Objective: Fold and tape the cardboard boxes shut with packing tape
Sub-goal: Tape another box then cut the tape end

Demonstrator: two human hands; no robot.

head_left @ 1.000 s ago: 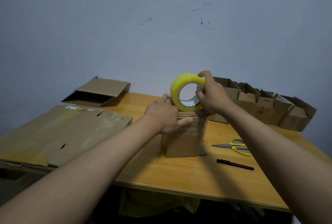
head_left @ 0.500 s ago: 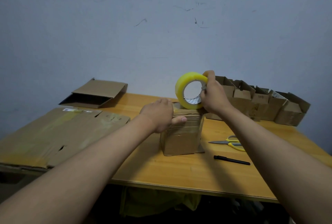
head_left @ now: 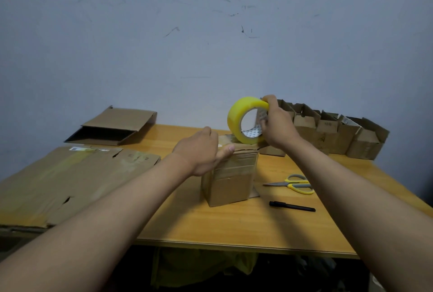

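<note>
Two forearms bare to frame edge; no sleeves; left hand (head_left: 199, 151), right hand (head_left: 277, 125) ungloved

Materials and surface finishes on the packing bench.

The table (head_left: 234, 228) is smooth orange-toned wood with a faint sheen. The box (head_left: 230, 181), the flattened sheet (head_left: 70, 184), the open tray-like carton (head_left: 112, 127) and the row of small boxes (head_left: 328, 134) are matt brown corrugated cardboard; the box's front carries glossy clear tape bands. The tape roll (head_left: 239, 118) is glossy translucent yellow plastic film on a printed paper core. The scissors (head_left: 293, 184) have dull grey metal blades and yellow plastic handles. The pen (head_left: 291, 206) is matt black plastic. The wall (head_left: 210, 33) is matt, scuffed paint.
</note>
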